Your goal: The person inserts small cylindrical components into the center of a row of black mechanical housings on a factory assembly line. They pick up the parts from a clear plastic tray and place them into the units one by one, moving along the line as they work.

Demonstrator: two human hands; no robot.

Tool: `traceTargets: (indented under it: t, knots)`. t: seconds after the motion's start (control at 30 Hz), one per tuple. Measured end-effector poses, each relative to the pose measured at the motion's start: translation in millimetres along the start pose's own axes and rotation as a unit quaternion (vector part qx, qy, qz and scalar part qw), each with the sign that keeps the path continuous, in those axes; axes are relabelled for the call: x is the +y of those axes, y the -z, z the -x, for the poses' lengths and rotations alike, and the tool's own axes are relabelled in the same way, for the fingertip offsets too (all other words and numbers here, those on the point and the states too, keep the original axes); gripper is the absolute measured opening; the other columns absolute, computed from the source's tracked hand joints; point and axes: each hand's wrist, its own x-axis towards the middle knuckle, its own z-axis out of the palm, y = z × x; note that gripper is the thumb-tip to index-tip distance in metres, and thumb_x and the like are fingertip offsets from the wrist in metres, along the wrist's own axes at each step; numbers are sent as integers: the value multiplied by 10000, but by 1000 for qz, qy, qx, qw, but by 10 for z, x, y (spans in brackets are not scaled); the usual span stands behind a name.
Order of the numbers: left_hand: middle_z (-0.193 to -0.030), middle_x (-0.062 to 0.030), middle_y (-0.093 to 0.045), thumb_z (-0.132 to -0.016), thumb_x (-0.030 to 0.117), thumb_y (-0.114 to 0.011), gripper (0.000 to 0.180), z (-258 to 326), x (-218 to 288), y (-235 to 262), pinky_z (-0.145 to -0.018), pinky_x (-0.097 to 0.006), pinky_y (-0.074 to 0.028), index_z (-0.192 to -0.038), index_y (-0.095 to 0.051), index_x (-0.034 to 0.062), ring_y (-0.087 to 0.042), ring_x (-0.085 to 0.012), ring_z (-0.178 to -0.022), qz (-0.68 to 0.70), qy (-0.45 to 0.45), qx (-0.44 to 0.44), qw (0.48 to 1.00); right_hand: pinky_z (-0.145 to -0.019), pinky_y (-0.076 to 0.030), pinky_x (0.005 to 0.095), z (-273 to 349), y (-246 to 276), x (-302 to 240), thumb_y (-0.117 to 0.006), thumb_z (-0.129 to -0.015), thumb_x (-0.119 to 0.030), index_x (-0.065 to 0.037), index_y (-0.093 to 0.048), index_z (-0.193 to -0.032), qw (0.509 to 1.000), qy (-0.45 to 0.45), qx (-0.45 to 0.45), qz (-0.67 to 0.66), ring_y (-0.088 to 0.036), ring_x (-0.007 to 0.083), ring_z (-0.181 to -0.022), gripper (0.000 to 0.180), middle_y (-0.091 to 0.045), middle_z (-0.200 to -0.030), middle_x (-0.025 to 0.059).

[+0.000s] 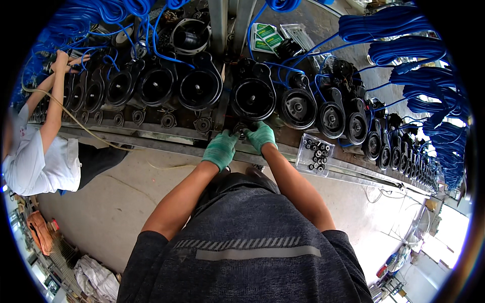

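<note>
From where I stand, the person's forearms (181, 191) reach forward and draw together at the near edge of the desk (182, 148), where the green-gloved left hand (221, 150) and right hand (261, 136) almost meet, backs upward. The grip of each looks narrow, fingertips at either side of a small round flanged part (241, 129); I can't tell whether they pinch it or merely touch it. The part is dark and lies at the desk's edge, partly covered by the fingers. Right behind it a black round housing (252, 98) with a central shaft blocks the way forward. More housings line up on both sides, a clear tray (327, 169) of small black rings sits near the right hand, blue cable coils (386, 22) crowd the far side, and a co-worker (43, 156) reaches in at left.
</note>
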Motion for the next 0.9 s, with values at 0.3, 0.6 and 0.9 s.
traceTargets:
  t: [0.3,0.6,0.9]
  knots:
    - [-1117,-181,-577,-871,109,-632,400,-25,82,-17,-855,-486,-540,-1271,-632,95,-633,-372,-1004,-44,10,-18,999,-931,-551,437,-105,105,-215,-801,-793,-358,-75,-732,-1162,989,-29,-57,130,-666,377,-1128,470,-711,-1195,186]
    - [-1267,-229,-566,-921,181,-608,490,-4,72,123,-957,-494,-517,-1405,-561,119,-617,-416,-1123,6,41,-80,996,-973,-522,447,14,-38,69,-695,-882,-245,-55,-679,-1235,999,24,21,20,-638,384,-1182,401,-687,-1247,217]
    - [-1264,-219,-669,-931,112,-631,581,-24,30,-38,-1001,-386,-501,-1471,-453,-2,-637,-345,-1197,255,196,-3,947,-767,-557,308,236,6,-227,-618,-951,-45,-29,-671,-1200,977,-39,-57,-202,-669,156,-839,255,-723,-1085,105]
